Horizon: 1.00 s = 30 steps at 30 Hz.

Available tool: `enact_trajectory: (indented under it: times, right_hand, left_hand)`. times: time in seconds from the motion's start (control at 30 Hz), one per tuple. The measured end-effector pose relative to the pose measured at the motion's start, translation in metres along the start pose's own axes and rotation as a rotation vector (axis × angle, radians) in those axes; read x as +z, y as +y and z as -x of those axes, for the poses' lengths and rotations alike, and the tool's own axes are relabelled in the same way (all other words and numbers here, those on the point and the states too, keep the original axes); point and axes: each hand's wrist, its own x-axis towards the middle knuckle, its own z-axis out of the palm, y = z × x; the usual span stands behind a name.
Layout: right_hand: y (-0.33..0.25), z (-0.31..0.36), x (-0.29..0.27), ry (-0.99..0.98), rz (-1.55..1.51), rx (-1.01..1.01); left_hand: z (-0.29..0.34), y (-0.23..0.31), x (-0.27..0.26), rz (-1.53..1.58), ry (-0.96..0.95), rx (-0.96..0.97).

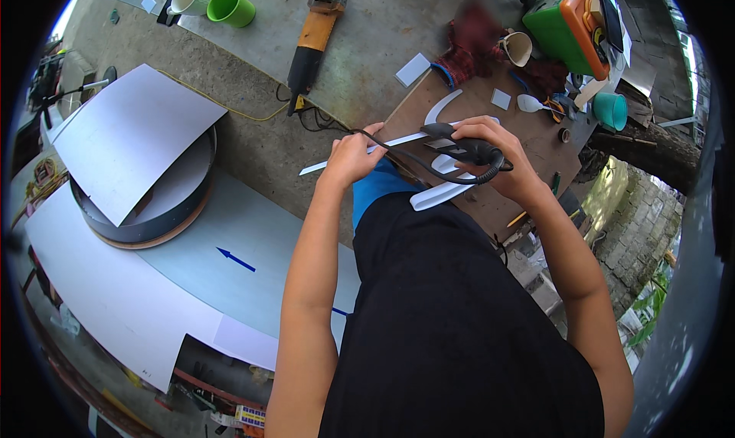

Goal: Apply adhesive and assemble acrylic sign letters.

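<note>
My left hand (354,158) pinches a narrow white strip (404,139) and a black cord, with the strip's pointed end sticking out to the left. My right hand (501,155) is closed around a black corded tool (478,153), whose exact kind I cannot make out; its cord loops down and across to my left hand. White curved pieces (442,196) that look like bent plastic lie by and under the tool, in front of my body. Part of them is hidden by my right fingers. Another curved white strip (444,107) lies just beyond, on the brown board.
An orange and black angle grinder (312,47) lies on the grey table, beyond my left hand. Green (231,8) and white cups stand at the far left. White sheets (142,135) and a round drum shape are at left. A green-orange box (563,36) and teal cup (609,111) stand right.
</note>
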Motion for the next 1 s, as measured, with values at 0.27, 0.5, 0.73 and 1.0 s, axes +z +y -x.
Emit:
enact_trajectory:
  times: [0.27,0.5,0.73,1.0]
  right_hand:
    - [-0.005,-0.005,0.017,-0.004,-0.04,-0.071]
    - [-0.006,-0.008,0.021,-0.009,-0.031,-0.053]
    - [-0.007,-0.011,0.025,-0.019,-0.024,-0.051]
    - [-0.004,-0.01,0.033,-0.013,-0.002,-0.065]
  left_hand:
    - [-0.002,-0.002,0.002,-0.017,0.001,-0.019]
    - [-0.004,-0.003,0.002,0.021,-0.042,-0.047]
    - [-0.003,-0.003,0.001,-0.035,0.013,0.001]
    - [-0.001,0.003,-0.006,0.076,-0.083,-0.074]
